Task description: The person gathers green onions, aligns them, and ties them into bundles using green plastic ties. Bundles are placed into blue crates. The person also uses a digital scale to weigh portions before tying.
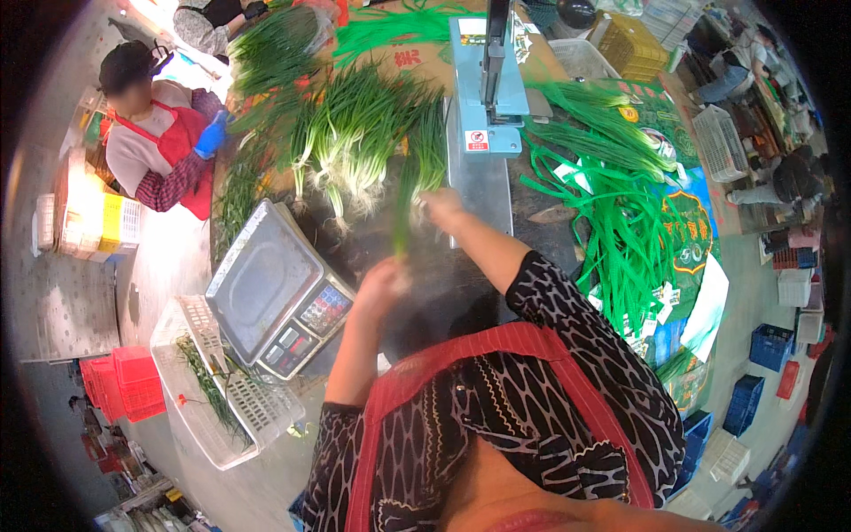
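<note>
My left hand (382,286), blurred by motion, grips the pale lower end of a green scallion (401,226) whose leaves point away from me. Farther forward and to the right, my right hand (442,206) is closed around the white root ends of a small bunch of scallions (429,143). Its fingertips are partly hidden. Just beyond both hands lies a large loose pile of scallions (352,133), with roots facing me. Beside the right hand is a metal plate (479,199) under a light-blue bench machine (488,86).
A digital scale (266,279) stands left, by a white plastic basket (252,399) holding leaf scraps. Green tagged straps (611,226) and scallion bundles (605,133) lie right. A co-worker (166,133) in a red apron and blue glove stands at the left table edge.
</note>
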Tool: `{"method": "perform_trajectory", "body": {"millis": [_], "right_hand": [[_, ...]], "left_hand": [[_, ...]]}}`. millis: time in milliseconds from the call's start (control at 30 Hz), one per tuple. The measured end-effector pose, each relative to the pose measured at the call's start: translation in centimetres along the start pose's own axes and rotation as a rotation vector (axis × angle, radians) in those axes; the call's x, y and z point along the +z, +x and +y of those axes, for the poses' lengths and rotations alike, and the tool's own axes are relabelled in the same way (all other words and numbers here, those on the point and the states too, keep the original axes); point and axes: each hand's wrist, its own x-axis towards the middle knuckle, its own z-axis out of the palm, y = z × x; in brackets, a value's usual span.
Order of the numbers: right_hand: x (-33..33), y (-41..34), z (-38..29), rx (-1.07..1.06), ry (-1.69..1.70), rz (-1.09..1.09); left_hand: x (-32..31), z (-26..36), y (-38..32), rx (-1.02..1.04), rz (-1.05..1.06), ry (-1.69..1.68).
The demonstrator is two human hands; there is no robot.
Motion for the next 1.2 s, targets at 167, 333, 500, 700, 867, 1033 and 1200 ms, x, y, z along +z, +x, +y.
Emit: {"method": "perform_trajectory", "body": {"millis": [167,333,500,700,867,1033,1200], "right_hand": [[-2.4,-5.2,0.4,0.030,0.521,-0.105],[-4.3,-8.4,2.0,0.174,0.796,-0.128],[-3.2,-5.5,0.9,-0.058,0.712,-0.091],[-3.4,-9.4,0.7,-0.055,0.729,-0.018],[-6.0,-12.2,0.2,-0.115,0.591,-0.107],[-8.5,-13.3,0.2,-0.102,0.498,-0.202],[-3.9,-14.5,0.7,-0.025,0.650,-0.214]], "left_hand": [[0.1,-0.3,-5.0,0.127,0.020,-0.302],[1.1,-1.6,-2.4,0.179,0.190,-0.014],[5.3,-0.4,3.3,1.176,0.485,1.204],[10.5,4.1,11.9,0.571,0.318,1.256],[11.8,6.4,14.7,0.270,0.096,1.368],[8.6,12.3,10.5,0.061,-0.375,1.426],[5.9,10.9,1.5,-0.117,-0.283,0.530]]}}
